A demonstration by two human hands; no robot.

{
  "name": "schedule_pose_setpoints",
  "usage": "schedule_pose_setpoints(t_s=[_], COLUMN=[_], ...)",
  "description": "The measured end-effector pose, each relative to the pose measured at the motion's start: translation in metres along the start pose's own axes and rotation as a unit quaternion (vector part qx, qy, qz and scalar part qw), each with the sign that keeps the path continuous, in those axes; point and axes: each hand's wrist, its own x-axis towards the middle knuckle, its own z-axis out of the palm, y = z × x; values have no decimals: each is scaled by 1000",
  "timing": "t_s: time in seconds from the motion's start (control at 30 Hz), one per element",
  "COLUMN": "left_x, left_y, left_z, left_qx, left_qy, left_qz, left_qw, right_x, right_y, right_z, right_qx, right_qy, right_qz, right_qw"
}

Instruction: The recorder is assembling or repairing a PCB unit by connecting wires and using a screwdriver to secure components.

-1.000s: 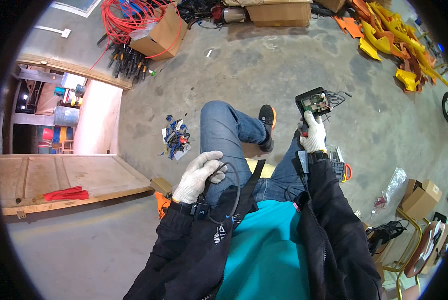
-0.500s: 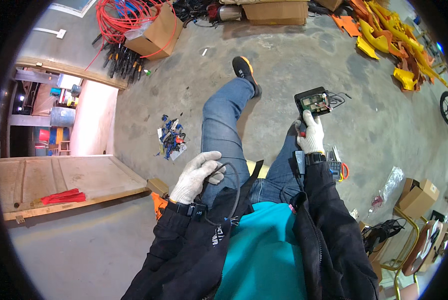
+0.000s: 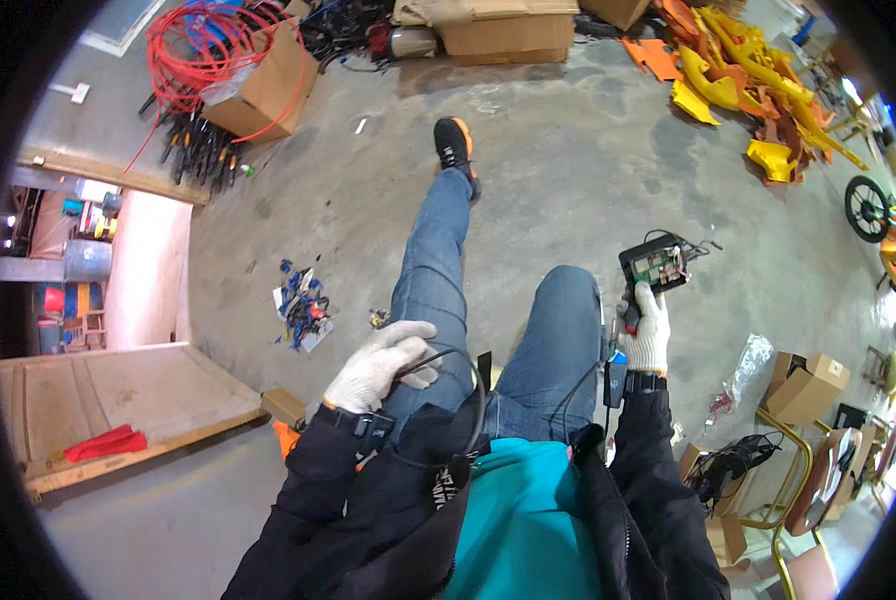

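Black-cased circuit board, held in right hand

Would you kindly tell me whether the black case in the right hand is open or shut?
Open: the black case in the right hand shows its green circuit board uncovered.

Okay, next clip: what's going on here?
A person's white-gloved right hand is holding up an open black case with a green circuit board exposed in it. A small red object shows beside that hand; its kind is unclear. The gloved left hand is over the left thigh, with a dark cable looping by its fingers; whether it grips the cable is hard to tell. A pile of small scraps lies on the floor.
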Motion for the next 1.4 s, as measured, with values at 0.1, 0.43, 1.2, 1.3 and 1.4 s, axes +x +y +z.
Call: schedule_pose_setpoints(t_s=[0.1, 0.43, 1.2, 1.3, 1.4], left_x=[23, 133, 149, 126, 110], left_y=[1, -212, -205, -180, -165], left_z=[-39, -139, -122, -117, -131], left_qx=[-35, 501, 650, 621, 372], left_qy=[30, -20, -148, -132, -39], left_qz=[38, 144, 77, 61, -58], left_qw=[998, 853, 741, 770, 926], right_x=[-5, -26, -40, -38, -37], right_y=[-9, -30, -31, -29, -26], right_z=[-24, -56, -47, -47, -46], right_qx=[4, -19, -52, -58, -45], right_qy=[46, 37, 66, 63, 84], right_qz=[-2, 3, -28, -28, -34], right_qw=[999, 999, 996, 996, 995])
